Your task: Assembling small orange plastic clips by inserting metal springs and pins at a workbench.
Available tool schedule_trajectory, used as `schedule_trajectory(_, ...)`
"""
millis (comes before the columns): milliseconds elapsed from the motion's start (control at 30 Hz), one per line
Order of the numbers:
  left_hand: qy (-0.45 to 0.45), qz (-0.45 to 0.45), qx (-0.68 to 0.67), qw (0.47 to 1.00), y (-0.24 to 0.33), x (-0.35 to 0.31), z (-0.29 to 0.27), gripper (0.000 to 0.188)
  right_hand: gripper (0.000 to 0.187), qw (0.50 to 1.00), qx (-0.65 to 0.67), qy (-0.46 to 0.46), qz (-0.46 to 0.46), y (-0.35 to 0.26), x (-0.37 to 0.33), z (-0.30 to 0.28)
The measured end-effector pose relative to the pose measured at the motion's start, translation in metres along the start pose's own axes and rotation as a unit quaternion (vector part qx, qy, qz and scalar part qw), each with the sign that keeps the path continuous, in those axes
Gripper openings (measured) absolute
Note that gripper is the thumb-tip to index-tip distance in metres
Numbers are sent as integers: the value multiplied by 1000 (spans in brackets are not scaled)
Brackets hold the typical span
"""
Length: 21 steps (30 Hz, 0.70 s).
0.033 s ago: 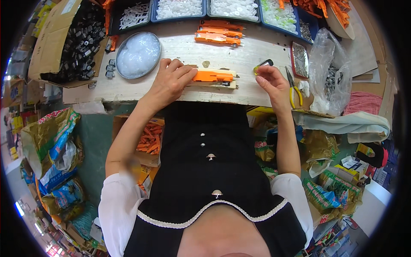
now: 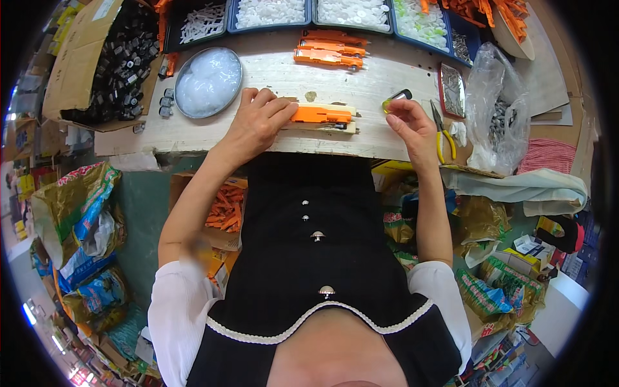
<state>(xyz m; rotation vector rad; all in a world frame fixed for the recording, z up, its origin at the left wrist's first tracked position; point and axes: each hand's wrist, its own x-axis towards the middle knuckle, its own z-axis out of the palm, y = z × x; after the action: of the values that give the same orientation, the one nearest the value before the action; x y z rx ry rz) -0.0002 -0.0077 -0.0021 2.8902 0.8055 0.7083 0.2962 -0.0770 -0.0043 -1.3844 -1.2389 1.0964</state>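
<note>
My left hand (image 2: 258, 122) has its fingers closed over the left end of an orange plastic housing (image 2: 322, 115). The housing lies in a cream-coloured block (image 2: 350, 128) near the bench's front edge, with a small dark part along its near side. My right hand (image 2: 412, 126) is to the right of the block, fingers curled, thumb apart from the forefinger. Just beyond those fingertips is a small dark cylinder (image 2: 402, 95) with a yellow-green end; whether they touch it is unclear. Farther back, several similar orange housings (image 2: 329, 50) lie in a stack.
A round dish (image 2: 207, 84) of clear, jelly-like stuff and a carton (image 2: 84, 64) of black parts stand left. Trays (image 2: 353, 29) of white pieces line the back. Right are yellow-handled pliers (image 2: 445, 138), a red tin (image 2: 451, 90) of pins and a clear bag (image 2: 493, 97).
</note>
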Motion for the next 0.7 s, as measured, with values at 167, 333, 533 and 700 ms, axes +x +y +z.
schedule_trajectory(167, -19, -14, -3, 1000, -1, 0, 6, 26, 26, 956, -275, 46, -95, 0, -2, -14)
schedule_trajectory(333, -76, 10, 10, 997, -1, 5, 0, 44, 19, 791, -583, 124, -136, 20, -8, -22)
schedule_trajectory(533, -105, 26, -19, 994, -3, 10, 0, 56, 16, 856, -494, 68, -138, 20, -6, -8)
schedule_trajectory(700, -116, 24, -33, 992, -3, 9, -1, 58, 15, 925, -345, -35, -154, -36, -10, 42)
